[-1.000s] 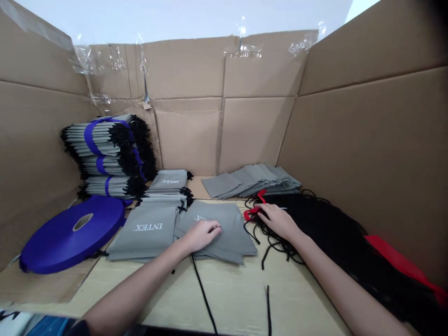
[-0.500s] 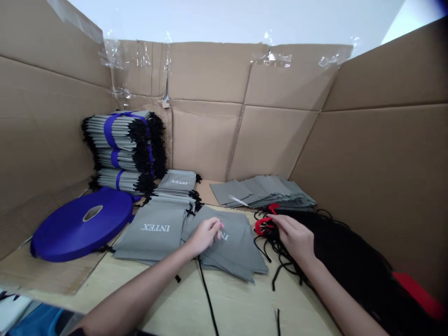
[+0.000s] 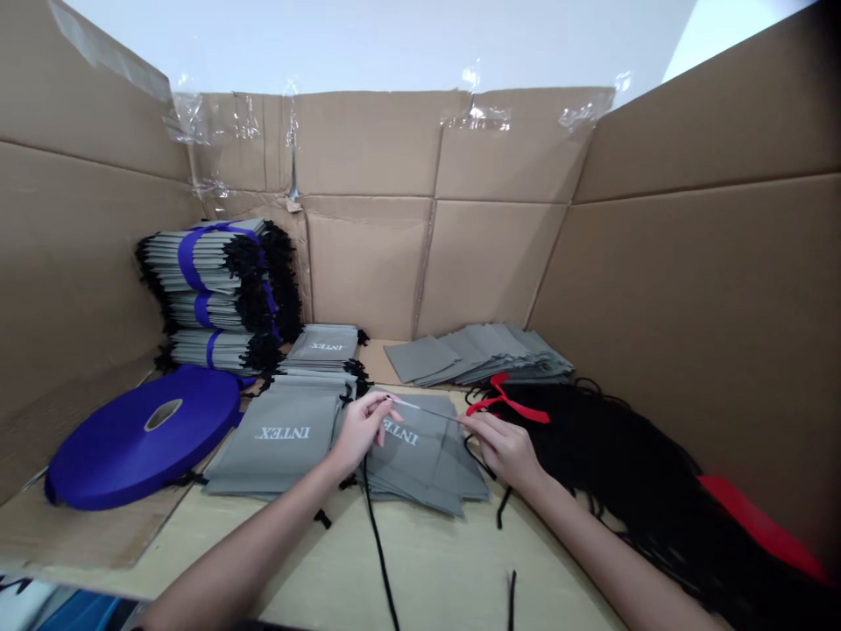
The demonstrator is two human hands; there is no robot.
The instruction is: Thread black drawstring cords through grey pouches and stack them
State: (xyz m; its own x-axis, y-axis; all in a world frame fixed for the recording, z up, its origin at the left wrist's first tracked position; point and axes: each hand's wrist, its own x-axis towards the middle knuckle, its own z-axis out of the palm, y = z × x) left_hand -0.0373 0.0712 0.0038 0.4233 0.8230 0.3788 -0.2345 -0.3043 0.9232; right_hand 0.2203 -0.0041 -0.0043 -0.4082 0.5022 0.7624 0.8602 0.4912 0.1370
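A thin, rod-like tool (image 3: 430,410) with a whitish end stretches between my hands above the grey pouches. My left hand (image 3: 361,427) pinches the whitish end between thumb and fingers. At the other end, the fingertips of my right hand (image 3: 505,445) are closed on it. Below my hands lie loose grey pouches (image 3: 427,469) lettered INTEX. A black cord (image 3: 378,543) runs down from beneath my left hand; whether that hand holds it cannot be seen. Beside my right hand are a red ribbon tie (image 3: 505,401) and a large bundle of black cords (image 3: 611,447).
At left stand strapped pouch stacks (image 3: 216,298) and a roll of blue-purple ribbon (image 3: 118,447). Corded pouches (image 3: 282,447) lie left of centre, flat grey pieces (image 3: 479,355) at the back. Cardboard walls (image 3: 368,263) enclose the table. A short cord piece (image 3: 512,600) lies in front.
My right hand has come left and down, away from the red tie, towards my left hand. The thin tool now spans both hands. A pale stick no longer shows on the flat grey pieces.
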